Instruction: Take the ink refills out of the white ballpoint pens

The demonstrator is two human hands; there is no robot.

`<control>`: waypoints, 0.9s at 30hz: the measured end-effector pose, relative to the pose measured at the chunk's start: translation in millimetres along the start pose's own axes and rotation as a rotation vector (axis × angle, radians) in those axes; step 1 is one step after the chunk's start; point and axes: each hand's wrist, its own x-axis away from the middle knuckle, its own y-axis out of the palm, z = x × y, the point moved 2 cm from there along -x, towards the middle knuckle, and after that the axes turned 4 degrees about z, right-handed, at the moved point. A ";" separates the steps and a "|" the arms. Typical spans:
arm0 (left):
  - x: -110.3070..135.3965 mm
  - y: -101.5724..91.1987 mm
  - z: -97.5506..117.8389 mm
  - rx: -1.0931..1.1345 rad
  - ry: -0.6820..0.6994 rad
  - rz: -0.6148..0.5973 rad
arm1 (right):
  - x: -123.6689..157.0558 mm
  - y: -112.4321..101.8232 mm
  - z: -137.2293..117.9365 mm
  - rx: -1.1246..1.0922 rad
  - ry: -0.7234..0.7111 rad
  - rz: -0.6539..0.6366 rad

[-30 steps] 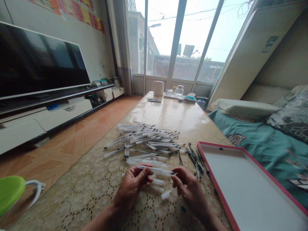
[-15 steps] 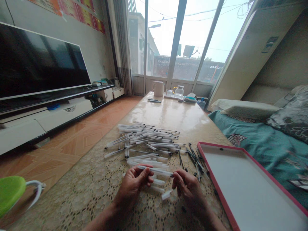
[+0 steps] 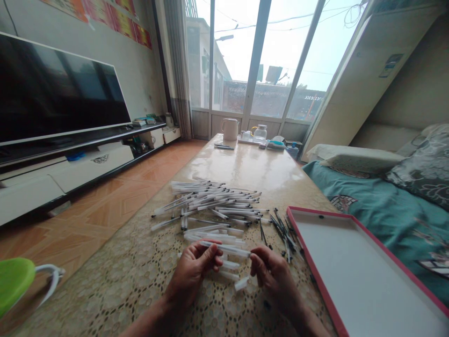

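Observation:
Between my two hands a white pen barrel lies roughly level above the table. My left hand is closed on its left part, thumb on top. The fingertips of my right hand pinch its dark right end; whether they hold a separate small part is hidden. Below lie several loose translucent barrels and a short white cap. Just beyond my hands spreads a heap of white pens with dark tips. Thin black refills or sticks lie to the right of the heap.
A shallow red-rimmed tray lies on the patterned table at right. At the far end stand a pitcher, a glass jar and a tissue pack. A green stool is at left, a bed at right.
Both hands keep nearly the same hold on the pen barrel. The whole view has shifted very slightly; nothing else visibly differs.

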 end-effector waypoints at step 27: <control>3.9 4.0 6.1 0.011 0.009 0.084 | 0.3 3.2 -1.3 -0.183 0.029 -0.016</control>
